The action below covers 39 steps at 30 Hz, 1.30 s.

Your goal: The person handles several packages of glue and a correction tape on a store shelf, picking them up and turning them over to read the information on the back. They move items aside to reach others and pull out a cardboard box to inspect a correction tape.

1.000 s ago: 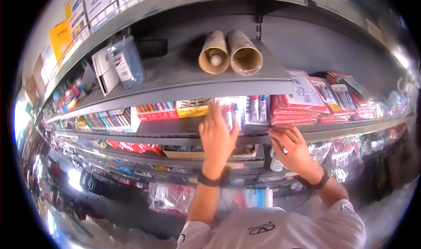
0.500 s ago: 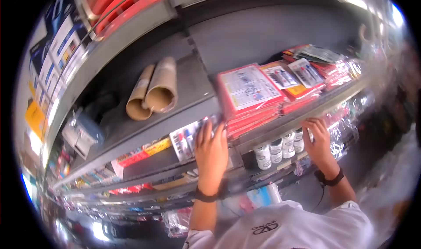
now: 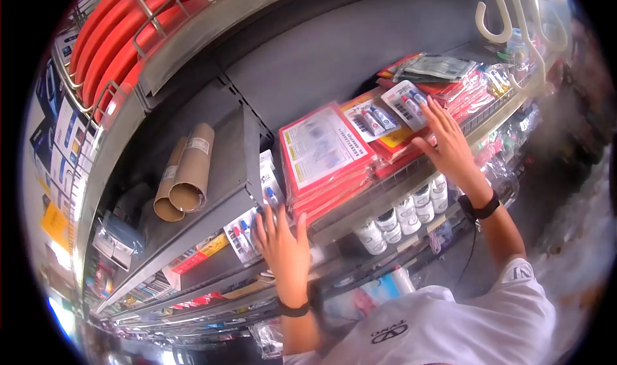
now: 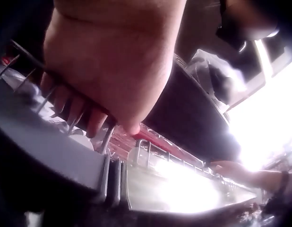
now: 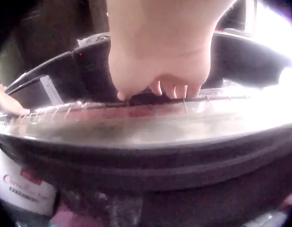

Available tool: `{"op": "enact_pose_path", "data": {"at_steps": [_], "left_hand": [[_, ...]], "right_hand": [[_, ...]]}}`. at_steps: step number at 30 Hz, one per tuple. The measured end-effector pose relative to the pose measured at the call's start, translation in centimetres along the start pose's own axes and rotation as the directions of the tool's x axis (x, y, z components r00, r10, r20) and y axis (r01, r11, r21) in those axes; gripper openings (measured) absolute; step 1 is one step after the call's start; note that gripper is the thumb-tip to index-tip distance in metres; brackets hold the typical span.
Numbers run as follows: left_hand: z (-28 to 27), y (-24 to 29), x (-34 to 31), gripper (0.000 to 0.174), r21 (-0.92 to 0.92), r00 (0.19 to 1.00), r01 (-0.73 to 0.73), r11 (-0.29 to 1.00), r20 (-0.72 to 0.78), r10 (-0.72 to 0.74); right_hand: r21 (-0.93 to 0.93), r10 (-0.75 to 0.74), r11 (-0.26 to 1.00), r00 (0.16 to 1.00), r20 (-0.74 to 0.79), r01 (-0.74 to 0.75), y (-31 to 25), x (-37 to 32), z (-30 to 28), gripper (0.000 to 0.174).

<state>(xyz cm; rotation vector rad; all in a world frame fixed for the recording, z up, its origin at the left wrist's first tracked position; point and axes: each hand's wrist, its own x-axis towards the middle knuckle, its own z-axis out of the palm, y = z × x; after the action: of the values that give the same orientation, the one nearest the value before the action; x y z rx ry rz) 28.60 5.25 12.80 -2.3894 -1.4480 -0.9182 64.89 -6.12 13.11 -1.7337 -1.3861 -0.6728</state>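
Observation:
My left hand (image 3: 286, 256) reaches over the front edge of the lower shelf with its fingers extended. Its fingertips are right beside blister cards (image 3: 239, 241) of red-capped and blue-capped tubes. In the left wrist view, the fingers (image 4: 76, 113) reach down behind a wire rail (image 4: 108, 135). My right hand (image 3: 450, 148), fingers straight and thumb apart, is over the red packs, its fingertips at the edge of a white card (image 3: 405, 101) with a red and a blue tube. A similar card (image 3: 371, 121) lies to its left. Between the hands rises a stack of red-bordered packs (image 3: 324, 146) in clear plastic.
Two cardboard tubes (image 3: 193, 172) lie on the upper left shelf (image 3: 228, 166). Red round items (image 3: 112, 40) stand in a wire rack above. White hooks (image 3: 495, 24) hang at upper right. White rolls or cups (image 3: 405, 214) line up below the shelf edge.
The view has swung to the right along the shelves. My left hand has moved off the tube cards it covered; my right hand has risen from the shelf edge to the cards on the red packs.

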Motion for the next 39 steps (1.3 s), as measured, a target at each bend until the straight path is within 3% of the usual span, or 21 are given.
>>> {"op": "enact_pose_path", "data": {"at_steps": [2,6,16,19,22,24,25,26,28,30,33,35,39], "left_hand": [[-0.3,0.3,-0.7,0.043,-0.044,0.996,-0.009,0.999,-0.087,0.005],[-1.6,0.1,-2.0,0.035,-0.143,0.979,-0.084,0.986,-0.197,0.055],[-2.3,1.2,-4.6,0.02,-0.28,0.954,-0.271,0.921,-0.202,0.219],[-2.6,1.3,-4.8,0.018,-0.354,0.937,-0.346,0.869,-0.178,0.3],[-2.9,1.1,-5.1,0.02,-0.452,0.926,-0.372,0.811,-0.118,0.358],[-3.0,0.6,-5.8,0.023,-0.506,0.921,-0.346,0.79,-0.024,0.388],[-3.1,0.4,-5.8,0.024,-0.503,0.9,-0.399,0.767,-0.054,0.434],[-3.0,0.1,-6.0,0.025,-0.583,0.909,-0.34,0.738,-0.003,0.417],[-2.6,-0.6,-6.9,0.027,-0.719,0.918,-0.192,0.668,0.108,0.38],[-3.6,0.5,-6.7,0.033,-0.763,0.931,-0.123,0.634,0.132,0.341],[-4.6,1.0,-7.0,0.04,-0.822,0.95,0.013,0.569,0.188,0.251],[-4.7,0.5,-7.4,0.042,-0.842,0.96,0.011,0.539,0.16,0.23],[-4.1,-0.6,-8.6,0.043,-0.814,0.984,0.044,0.58,0.136,0.116]], "right_hand": [[-0.088,-0.003,0.996,0.997,0.08,0.01,0.6,-0.2,0.7,0.066],[-0.053,-0.02,0.998,0.998,0.051,0.023,0.3,-0.7,0.3,0.069],[-0.187,-0.133,0.974,0.991,-0.022,0.127,-0.8,-2.6,-1.3,0.05],[-0.18,-0.127,0.98,0.96,-0.251,0.083,-1.0,-3.8,-1.5,0.042],[0.113,0.053,0.994,0.92,-0.388,-0.009,-1.8,-5.7,-2.6,0.032],[0.604,0.382,0.792,0.842,-0.38,-0.087,-2.7,-7.7,-2.1,0.024],[0.793,0.53,0.601,0.791,-0.305,-0.097,-3.3,-8.4,-2.0,0.021],[0.912,0.613,0.39,0.775,-0.154,-0.128,-4.3,-9.0,-1.9,0.019],[0.978,0.661,-0.095,0.723,0.2,-0.184,-8.3,-9.0,-1.7,0.016],[0.893,0.48,-0.28,0.755,0.448,-0.352,-10.2,-10.4,-0.6,0.014],[0.805,0.373,-0.339,0.717,0.59,-0.486,-14.6,-11.3,0.6,0.023],[0.756,0.297,-0.383,0.704,0.645,-0.531,-16.9,-11.6,1.0,0.026],[0.743,0.122,-0.288,0.747,0.654,-0.603,-18.3,-12.7,2.2,0.023]]}}
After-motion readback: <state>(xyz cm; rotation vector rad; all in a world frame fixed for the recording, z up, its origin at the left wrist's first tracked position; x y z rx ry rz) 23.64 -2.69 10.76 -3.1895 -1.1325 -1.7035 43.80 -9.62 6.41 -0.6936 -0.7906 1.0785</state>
